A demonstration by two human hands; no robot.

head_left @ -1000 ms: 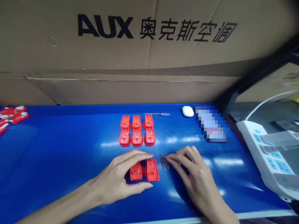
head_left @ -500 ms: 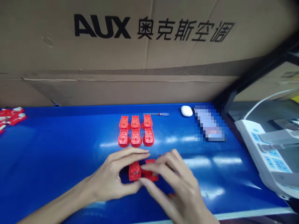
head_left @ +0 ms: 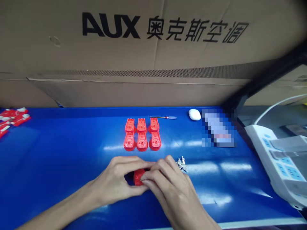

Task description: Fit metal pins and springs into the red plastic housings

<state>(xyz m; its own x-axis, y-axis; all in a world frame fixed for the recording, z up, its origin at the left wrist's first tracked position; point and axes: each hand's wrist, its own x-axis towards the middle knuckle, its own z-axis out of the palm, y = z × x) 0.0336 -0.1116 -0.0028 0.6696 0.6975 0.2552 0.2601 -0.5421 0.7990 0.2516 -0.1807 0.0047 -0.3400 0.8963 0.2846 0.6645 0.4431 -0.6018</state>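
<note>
My left hand (head_left: 120,177) curls its thumb and fingers around a red plastic housing (head_left: 138,177) on the blue table. The fingertips of my right hand (head_left: 169,185) are pinched together over the right side of that housing. A tiny dark tip shows at the pinch, too small to name, and the fingers cover much of the housing. Just beyond my right knuckles lies a small pile of metal parts with pale pins (head_left: 182,164). Several more red housings (head_left: 142,141) stand in two rows farther back, their ribbed sides up.
A screwdriver (head_left: 168,117) with a clear handle lies behind the rows. To its right are a white rounded case (head_left: 194,114) and a blurred-out flat object (head_left: 218,127). Red and white parts (head_left: 14,118) lie far left. A white power strip (head_left: 275,159) borders the right side.
My right fingers have closed into a pinch over the housing. A second red housing beside it is now hidden by my right hand, while the metal parts have come into view. The camera has shifted slightly.
</note>
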